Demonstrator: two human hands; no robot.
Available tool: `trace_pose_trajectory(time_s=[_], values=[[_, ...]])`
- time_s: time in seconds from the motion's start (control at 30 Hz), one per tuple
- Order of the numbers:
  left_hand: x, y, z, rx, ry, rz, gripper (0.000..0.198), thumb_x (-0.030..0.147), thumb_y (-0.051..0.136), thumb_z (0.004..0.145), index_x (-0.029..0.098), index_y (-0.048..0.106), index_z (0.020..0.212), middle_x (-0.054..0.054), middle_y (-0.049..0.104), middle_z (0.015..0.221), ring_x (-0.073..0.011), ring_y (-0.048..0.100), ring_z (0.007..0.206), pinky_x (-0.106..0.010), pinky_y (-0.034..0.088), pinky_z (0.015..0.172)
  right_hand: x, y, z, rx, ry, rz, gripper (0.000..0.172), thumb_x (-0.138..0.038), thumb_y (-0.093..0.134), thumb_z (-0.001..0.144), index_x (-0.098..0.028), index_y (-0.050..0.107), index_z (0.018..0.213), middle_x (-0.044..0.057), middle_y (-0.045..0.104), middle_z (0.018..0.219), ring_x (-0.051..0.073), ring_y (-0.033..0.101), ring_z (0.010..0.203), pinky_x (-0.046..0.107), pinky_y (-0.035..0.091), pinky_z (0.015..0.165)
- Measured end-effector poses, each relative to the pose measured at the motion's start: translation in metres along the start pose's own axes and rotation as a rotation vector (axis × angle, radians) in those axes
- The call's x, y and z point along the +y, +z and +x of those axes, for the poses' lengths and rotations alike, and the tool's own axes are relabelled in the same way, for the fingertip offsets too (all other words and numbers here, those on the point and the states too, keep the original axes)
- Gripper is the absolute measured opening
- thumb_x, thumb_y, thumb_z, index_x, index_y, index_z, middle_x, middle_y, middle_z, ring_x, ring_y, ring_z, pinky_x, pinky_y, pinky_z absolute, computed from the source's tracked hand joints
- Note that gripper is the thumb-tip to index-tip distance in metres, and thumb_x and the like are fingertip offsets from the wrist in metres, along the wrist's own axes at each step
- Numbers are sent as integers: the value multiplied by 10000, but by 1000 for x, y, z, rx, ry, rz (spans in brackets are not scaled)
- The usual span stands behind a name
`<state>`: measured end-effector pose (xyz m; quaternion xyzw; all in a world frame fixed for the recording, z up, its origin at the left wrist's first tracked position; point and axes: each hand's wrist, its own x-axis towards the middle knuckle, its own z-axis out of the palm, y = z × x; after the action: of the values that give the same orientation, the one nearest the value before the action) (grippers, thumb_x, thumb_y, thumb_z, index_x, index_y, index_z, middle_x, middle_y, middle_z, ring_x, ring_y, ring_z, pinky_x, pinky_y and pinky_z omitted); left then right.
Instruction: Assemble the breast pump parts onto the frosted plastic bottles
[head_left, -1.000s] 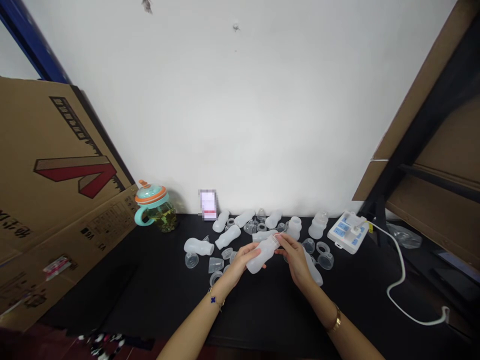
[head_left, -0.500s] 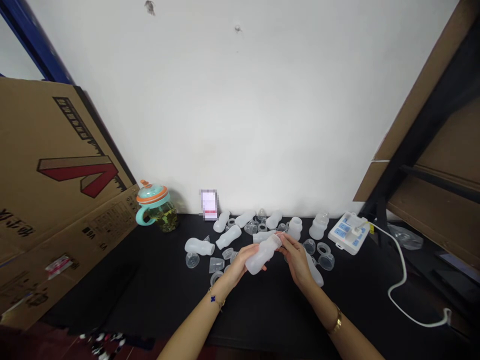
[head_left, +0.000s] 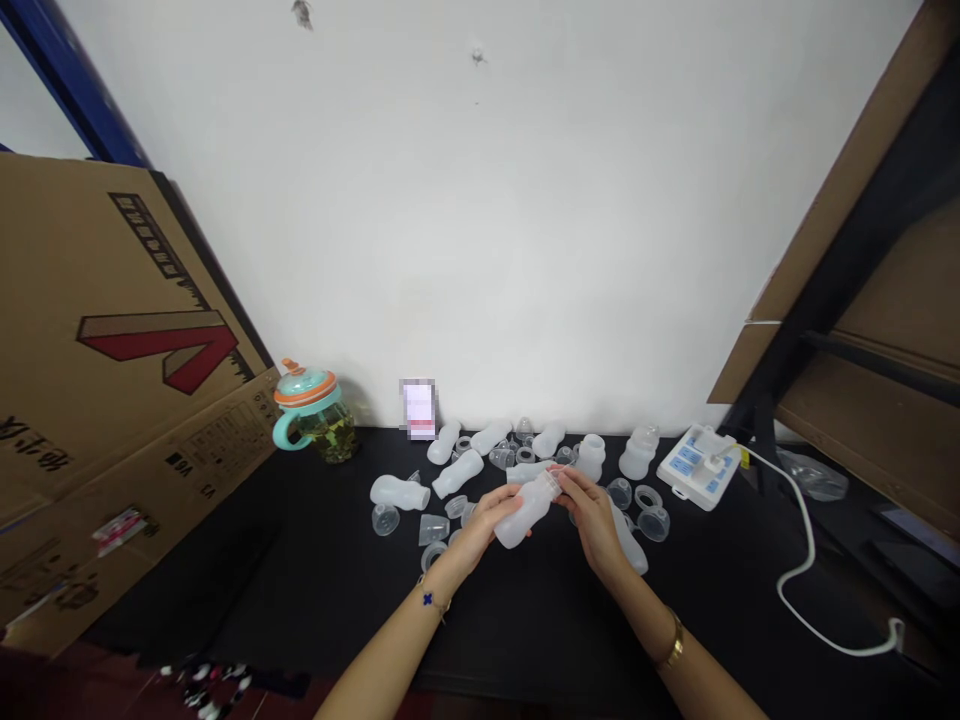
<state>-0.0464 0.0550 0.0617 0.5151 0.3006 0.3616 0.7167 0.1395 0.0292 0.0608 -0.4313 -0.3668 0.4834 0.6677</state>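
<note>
From my remote seat I see, far to the left of the left hand, a printed cardboard box (head_left: 169,300), then a lidded jug (head_left: 311,425) with leaves inside, on a black counter (head_left: 300,590). Closer to that hand, on its left, lie a frosted bottle (head_left: 396,492) on its side, a clear domed cap (head_left: 385,518) and a clear cup (head_left: 433,529). Beyond the hand, at the wall, a pixelated rectangle (head_left: 420,410) stands near more lying bottles (head_left: 459,473). My left hand (head_left: 487,515) is wrapped around the body of the held bottle (head_left: 521,518), which sits between both hands above the counter, tilted with its neck up and toward the right hand (head_left: 585,500). That right hand has thumb and fingertips pinched at the neck; I cannot tell whether they also grip a small clear part there. Beyond it stands an open bottle (head_left: 591,458); just right of its wrist lies another bottle (head_left: 632,548), partly covered. Farther right of the hand are a clear ring (head_left: 647,497), an upright capped bottle (head_left: 640,452), and a power strip (head_left: 697,465) with a white cable (head_left: 804,540).
</note>
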Motion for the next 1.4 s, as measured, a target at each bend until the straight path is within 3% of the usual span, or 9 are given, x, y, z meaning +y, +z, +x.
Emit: trace_pose_trajectory(time_s=[0.2, 0.7, 1.0, 1.4], values=[[-2, -2, 0, 11, 27, 55, 486, 501, 724, 807, 156, 702, 1149, -110, 712, 983, -258, 650, 823, -351, 518, 747, 3, -1, 1, 24, 9, -5, 324, -502, 805, 731, -238, 793, 918, 69, 751, 1065, 275, 667, 981, 328, 543, 736], [7, 2, -3, 50, 75, 167, 458, 508, 774, 759, 202, 712, 1095, -97, 717, 1065, -349, 625, 1031, -394, 463, 893, -2, 4, 0, 40, -6, -42, 294, -517, 814, 710, -246, 750, 803, 31, 739, 890, 227, 657, 816, 315, 521, 696], [7, 3, -1, 49, 86, 178, 449, 444, 793, 734, 195, 693, 1095, -82, 718, 1050, -311, 640, 1016, -368, 471, 870, -3, 5, 0, 45, -19, -57, 312, -532, 815, 699, -248, 687, 711, 1, 684, 753, 200, 614, 722, 299, 491, 646], [4, 1, 0, 83, 83, 151, 395, 441, 743, 786, 224, 730, 1116, -51, 721, 1089, -288, 631, 1041, -326, 472, 879, 0, 1, 0, -12, 14, -41, 300, -504, 788, 749, -249, 761, 905, 36, 721, 1018, 253, 632, 944, 297, 542, 680]])
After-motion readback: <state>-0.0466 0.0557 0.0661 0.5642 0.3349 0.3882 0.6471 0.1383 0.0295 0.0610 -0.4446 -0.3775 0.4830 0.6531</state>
